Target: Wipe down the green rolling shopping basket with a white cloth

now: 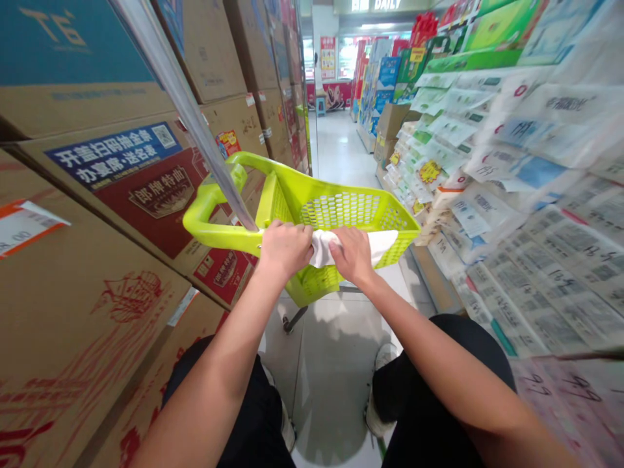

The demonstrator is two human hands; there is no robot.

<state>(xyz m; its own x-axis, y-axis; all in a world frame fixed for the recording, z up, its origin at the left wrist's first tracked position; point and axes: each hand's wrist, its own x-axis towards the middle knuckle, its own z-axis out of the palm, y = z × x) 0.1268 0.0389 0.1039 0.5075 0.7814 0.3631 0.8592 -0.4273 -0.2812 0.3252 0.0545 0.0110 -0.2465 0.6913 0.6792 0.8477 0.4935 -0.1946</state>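
A lime-green shopping basket [351, 188] with perforated walls and a looped handle [209, 240] stands in front of me, joined to a slanting metal pole [195, 130]. My left hand [286, 247] is closed over the basket's near rim, close to where the pole meets it. On the same rim, further right, my right hand [351, 252] grips a white cloth [324, 248] that is draped over the edge. The cloth stretches between my hands and continues past my right hand. Whether my left fingers also hold the cloth's end is hard to see.
Stacked cardboard cartons [78, 325] rise close on the left. Piled packs of tissue paper [526, 195] line the right side. The tiled floor [336, 156] runs down the aisle, with an open carton [390, 130] and blue boxes [387, 78] further off. A caster [288, 324] shows under the basket.
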